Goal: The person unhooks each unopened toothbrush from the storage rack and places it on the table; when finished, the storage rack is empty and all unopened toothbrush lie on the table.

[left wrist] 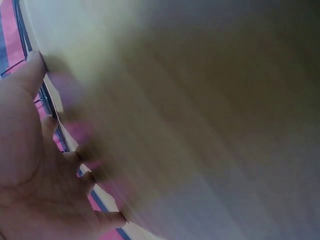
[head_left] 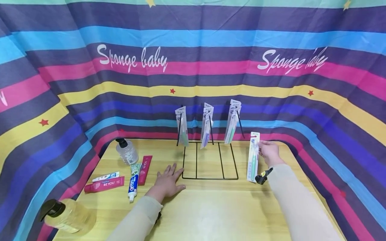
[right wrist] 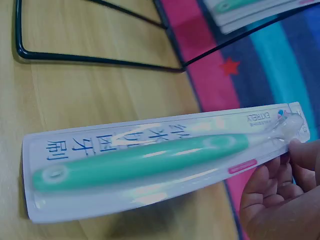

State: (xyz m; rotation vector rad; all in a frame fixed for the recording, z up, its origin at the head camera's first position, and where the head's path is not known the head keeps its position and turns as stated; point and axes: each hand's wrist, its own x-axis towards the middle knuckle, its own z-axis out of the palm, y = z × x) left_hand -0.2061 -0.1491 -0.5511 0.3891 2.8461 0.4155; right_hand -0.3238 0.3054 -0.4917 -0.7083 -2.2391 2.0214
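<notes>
My right hand (head_left: 269, 152) pinches the upper edge of a packaged toothbrush (head_left: 253, 157), which hangs upright right of the rack. In the right wrist view the toothbrush (right wrist: 145, 160) shows a green handle under clear plastic on a white card; thumb and curled fingers grip the card by the brush head. The black wire rack (head_left: 211, 178) carries packaged toothbrushes on three prongs: left (head_left: 182, 129), middle (head_left: 206, 127) and right (head_left: 233, 124). My left hand (head_left: 168, 182) lies with spread fingers on the table, fingertips near the rack's left front corner. The left wrist view shows this palm (left wrist: 35, 165) and blurred wood.
Left of my left hand lie a blue-and-green toothpaste tube (head_left: 133, 182), pink tubes (head_left: 145, 170) (head_left: 105, 184) and a small white-and-blue tube (head_left: 106, 176). A clear pump bottle (head_left: 128, 153) and a yellow pump bottle (head_left: 72, 216) stand farther left. Striped cloth (head_left: 199, 77) surrounds the table.
</notes>
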